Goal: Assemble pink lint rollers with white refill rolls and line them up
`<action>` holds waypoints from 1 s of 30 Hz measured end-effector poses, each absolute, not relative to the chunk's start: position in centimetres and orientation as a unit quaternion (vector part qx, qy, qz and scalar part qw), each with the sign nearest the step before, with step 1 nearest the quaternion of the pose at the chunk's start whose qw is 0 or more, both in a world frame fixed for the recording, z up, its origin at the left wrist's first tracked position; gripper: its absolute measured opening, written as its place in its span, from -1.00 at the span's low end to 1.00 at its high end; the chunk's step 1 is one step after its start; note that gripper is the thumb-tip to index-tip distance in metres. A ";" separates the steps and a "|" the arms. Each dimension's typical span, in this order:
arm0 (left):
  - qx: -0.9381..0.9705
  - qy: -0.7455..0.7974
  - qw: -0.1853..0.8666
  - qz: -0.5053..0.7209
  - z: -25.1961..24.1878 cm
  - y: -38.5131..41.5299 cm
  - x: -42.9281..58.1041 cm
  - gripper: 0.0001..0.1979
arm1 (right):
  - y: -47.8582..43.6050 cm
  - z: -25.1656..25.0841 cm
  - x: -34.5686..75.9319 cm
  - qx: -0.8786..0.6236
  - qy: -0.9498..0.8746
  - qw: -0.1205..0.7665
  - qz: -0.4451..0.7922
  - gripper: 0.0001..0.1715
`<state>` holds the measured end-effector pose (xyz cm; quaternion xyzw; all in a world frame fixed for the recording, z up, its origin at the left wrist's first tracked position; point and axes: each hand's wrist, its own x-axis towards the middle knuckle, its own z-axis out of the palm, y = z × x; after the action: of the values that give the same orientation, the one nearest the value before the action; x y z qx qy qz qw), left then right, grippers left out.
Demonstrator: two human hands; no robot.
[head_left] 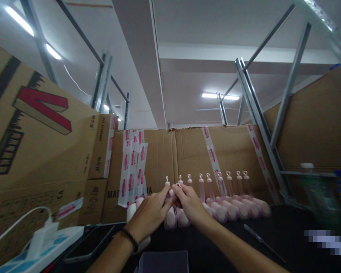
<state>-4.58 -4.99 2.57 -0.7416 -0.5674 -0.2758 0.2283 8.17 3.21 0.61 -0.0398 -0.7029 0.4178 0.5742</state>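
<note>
My left hand (152, 207) and my right hand (191, 201) meet in front of me, fingertips pinched together. Between them is a small pale pink looped cap (172, 192), mostly covered by the fingers. Behind and to the right stands a row of pink tubes (220, 185) with looped caps on top. Several rounded pink pieces (230, 209) lie along the foot of that row. Two more rounded pink pieces (170, 219) lie just below my fingers. White and pink cylindrical pieces (131, 211) are partly hidden behind my left hand.
A power strip (59, 248) with a plugged-in white charger (42, 237) and a dark phone (89, 244) lie at left. A pen-like tool (263, 242) rests at right, near a see-through bottle (315, 193). A box (163, 261) sits in front. Cardboard (187, 151) walls the back.
</note>
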 end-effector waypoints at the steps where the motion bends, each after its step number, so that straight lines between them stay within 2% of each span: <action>1: -0.744 -0.560 0.213 -0.294 2.8 -5.2 -4.3 -0.66 | 3.1 0.9 8.4 -0.044 -0.711 0.585 0.388 -0.53; 7: -0.791 -0.459 0.131 -0.382 5.4 -7.4 -2.9 -0.67 | 2.0 3.6 11.1 -0.038 -0.731 0.636 0.243 -0.52; 10: -0.793 -0.428 0.093 -0.424 6.5 -8.0 -3.4 -0.61 | 1.5 4.9 12.2 -0.049 -0.736 0.647 0.195 -0.51; 17: -0.668 -0.416 0.112 -0.607 7.2 -7.5 -6.6 -0.53 | 0.1 6.8 12.3 0.000 -0.776 0.591 0.220 -0.52; 30: -0.647 -0.480 0.165 -0.569 5.4 -5.7 -8.6 -0.51 | -1.2 7.8 11.3 0.007 -0.853 0.482 0.201 -0.51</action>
<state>-8.64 -5.72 5.40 -0.6474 -0.4799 -0.5687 0.1647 11.28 -1.24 7.82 0.0066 -0.8528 0.2012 0.4818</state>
